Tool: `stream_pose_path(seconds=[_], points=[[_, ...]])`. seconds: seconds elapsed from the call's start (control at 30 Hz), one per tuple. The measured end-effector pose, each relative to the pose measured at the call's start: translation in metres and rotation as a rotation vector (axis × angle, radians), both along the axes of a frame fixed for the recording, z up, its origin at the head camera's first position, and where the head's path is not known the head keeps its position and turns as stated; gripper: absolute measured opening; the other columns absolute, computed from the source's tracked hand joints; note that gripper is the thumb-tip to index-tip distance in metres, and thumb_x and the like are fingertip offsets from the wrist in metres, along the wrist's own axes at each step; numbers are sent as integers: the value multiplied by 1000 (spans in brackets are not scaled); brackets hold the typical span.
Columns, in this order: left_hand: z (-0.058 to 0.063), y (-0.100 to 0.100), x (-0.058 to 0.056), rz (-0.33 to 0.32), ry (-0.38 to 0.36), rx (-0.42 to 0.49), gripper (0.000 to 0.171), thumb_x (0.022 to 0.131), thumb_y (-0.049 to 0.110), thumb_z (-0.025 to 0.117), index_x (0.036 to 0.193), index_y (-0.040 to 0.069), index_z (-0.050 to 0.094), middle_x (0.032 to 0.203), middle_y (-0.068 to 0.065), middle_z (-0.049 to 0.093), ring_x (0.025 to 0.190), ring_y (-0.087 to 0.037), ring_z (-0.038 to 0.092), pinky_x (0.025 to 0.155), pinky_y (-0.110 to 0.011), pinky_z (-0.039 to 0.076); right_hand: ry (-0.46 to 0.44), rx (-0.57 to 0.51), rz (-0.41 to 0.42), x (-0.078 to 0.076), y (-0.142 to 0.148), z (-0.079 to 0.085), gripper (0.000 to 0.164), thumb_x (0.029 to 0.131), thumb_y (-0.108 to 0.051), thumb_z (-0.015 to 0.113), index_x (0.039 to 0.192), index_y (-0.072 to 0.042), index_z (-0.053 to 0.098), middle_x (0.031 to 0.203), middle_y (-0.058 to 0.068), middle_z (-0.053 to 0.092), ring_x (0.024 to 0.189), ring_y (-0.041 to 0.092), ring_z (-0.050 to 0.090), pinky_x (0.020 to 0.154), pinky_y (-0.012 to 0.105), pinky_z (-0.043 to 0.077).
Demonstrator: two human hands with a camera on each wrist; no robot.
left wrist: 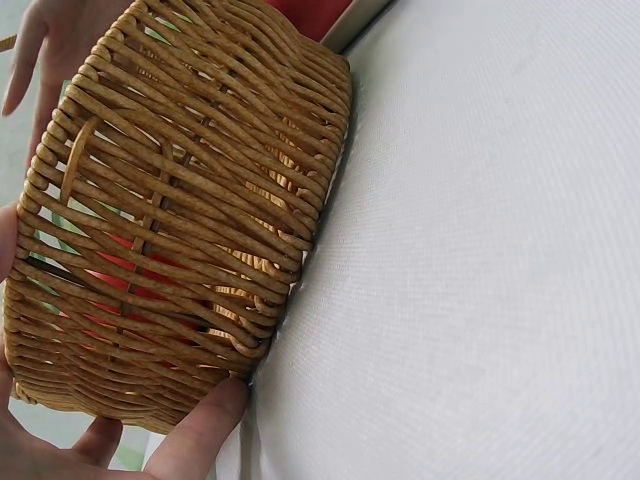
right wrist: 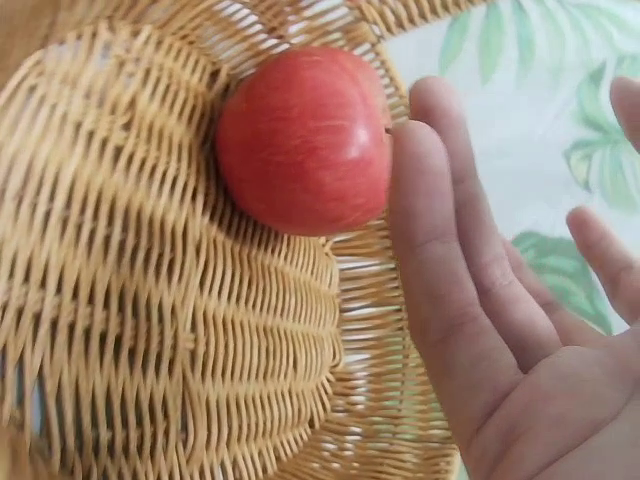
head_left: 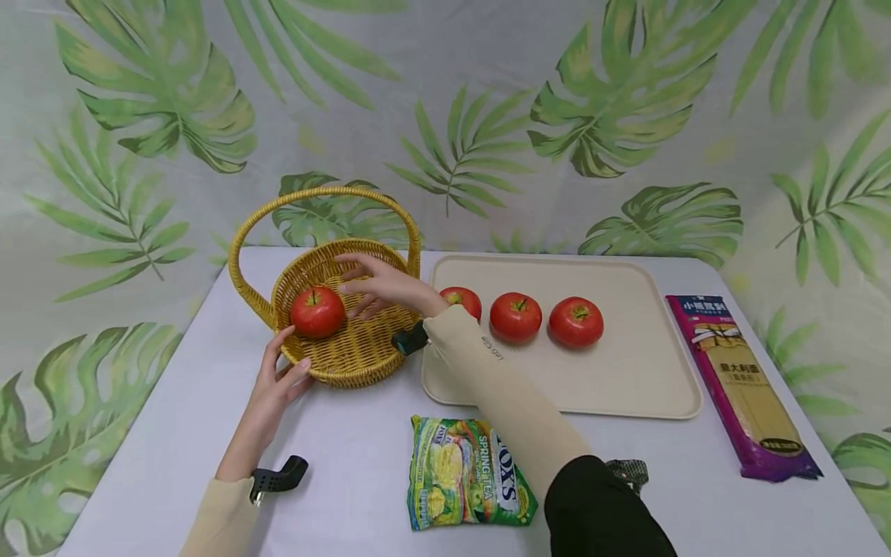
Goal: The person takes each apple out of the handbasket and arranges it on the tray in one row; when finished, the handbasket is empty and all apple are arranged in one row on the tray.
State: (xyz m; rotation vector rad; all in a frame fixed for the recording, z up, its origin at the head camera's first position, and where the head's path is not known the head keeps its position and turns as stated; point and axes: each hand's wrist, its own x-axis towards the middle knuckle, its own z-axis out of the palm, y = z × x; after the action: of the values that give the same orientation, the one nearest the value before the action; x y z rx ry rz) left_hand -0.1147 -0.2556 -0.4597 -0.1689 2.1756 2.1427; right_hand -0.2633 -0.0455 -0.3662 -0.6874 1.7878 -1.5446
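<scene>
A yellow wicker basket (head_left: 362, 356) with a tall arched handle stands at the left of the table. One red apple (head_left: 317, 312) lies inside it, against the left wall. My left hand (head_left: 278, 383) holds the basket's front left side, its fingers at the rim and lower wall in the left wrist view. Over the basket, my right hand (head_left: 390, 286) is spread with nothing in it. The right wrist view has its fingers (right wrist: 425, 210) straight, right beside the apple's stem end.
A beige tray (head_left: 633, 371) carries three more apples (head_left: 515, 317) in a row, the leftmost partly behind my right forearm. In front lies a green snack bag (head_left: 459, 480), partly covered by the right sleeve. A purple spaghetti pack (head_left: 745, 387) lies at the right edge.
</scene>
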Motion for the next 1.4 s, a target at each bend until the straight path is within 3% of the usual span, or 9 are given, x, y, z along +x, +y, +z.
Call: stream_pose_path(seconds=[0.17,0.4,0.63,0.77,0.9,1.03,1.17,1.4], points=[[0,0,0,-4,-1,-5,64,101,19,50,152,28,13,156,-6,-5,136,-37,24,101,-44,38,-76,4,-21,-3,-13,-4,62,97,-18,57,151,-18,25,148,17,31,94,44,63,74,43,57],[3,0,1,-15,13,-9,64,101,19,49,152,29,13,156,-4,-8,138,-36,20,103,-52,32,-220,-40,-96,-1,-27,-18,65,98,-17,56,152,-20,22,154,16,18,91,44,64,88,56,48],[3,0,0,-10,18,-11,63,101,18,49,152,29,14,157,-5,-6,137,-37,22,103,-46,36,-369,-38,-157,5,-47,-33,65,97,-17,57,152,-23,22,141,18,39,99,46,61,89,56,47],[3,1,-1,-7,25,5,64,101,15,48,152,26,12,157,-5,-4,136,-38,24,103,-50,33,-437,-19,-174,9,-53,-41,67,97,-17,58,152,-28,20,138,20,40,104,49,57,88,56,47],[2,0,0,-11,33,13,64,101,16,49,152,27,13,157,-3,-6,137,-37,20,102,-43,40,-448,-4,-197,14,-55,-46,68,95,-17,60,150,-30,22,140,21,37,104,52,56,87,56,48],[-1,-1,0,-10,36,10,62,100,17,50,152,28,16,157,-4,-5,138,-37,18,94,-28,46,-404,5,-244,18,-59,-48,61,95,-17,61,144,-26,27,135,24,39,98,54,57,84,56,49],[-1,0,0,-7,34,17,62,101,16,50,152,27,16,157,-5,-5,137,-36,19,94,-27,46,-377,-4,-293,18,-63,-50,55,94,-13,61,140,-21,30,132,26,38,95,57,57,82,57,50],[1,0,1,-14,41,18,64,101,15,49,152,25,13,156,-5,-5,137,-38,20,89,-21,47,-391,-59,-323,16,-60,-49,56,92,-5,62,140,-18,38,136,17,35,107,49,54,84,56,50]])
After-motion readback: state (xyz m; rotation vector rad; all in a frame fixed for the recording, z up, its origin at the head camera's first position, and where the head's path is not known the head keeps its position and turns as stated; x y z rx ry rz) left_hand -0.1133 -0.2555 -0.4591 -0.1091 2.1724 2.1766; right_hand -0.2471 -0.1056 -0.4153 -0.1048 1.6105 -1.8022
